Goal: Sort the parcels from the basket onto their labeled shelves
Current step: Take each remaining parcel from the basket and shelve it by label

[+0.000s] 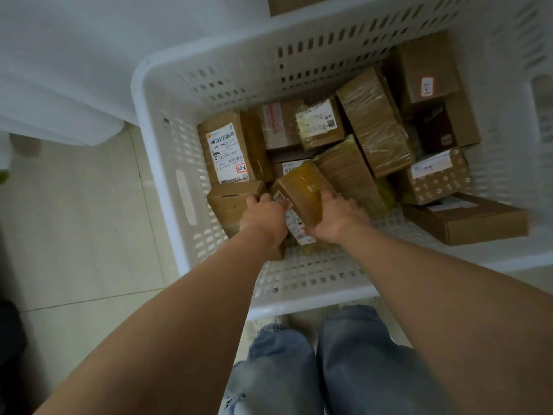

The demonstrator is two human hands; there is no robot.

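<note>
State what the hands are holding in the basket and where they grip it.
Both hands hold one taped cardboard parcel: the left hand at its labelled left side, the right hand at its right side.

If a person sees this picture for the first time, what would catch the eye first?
Probably the two bare hands, left hand and right hand, gripping a small brown tape-wrapped cardboard parcel at the picture's centre. Around them stands the big white slotted plastic basket, filled with more brown parcels. Left of centre, a white barcode shipping label stands out.
</note>
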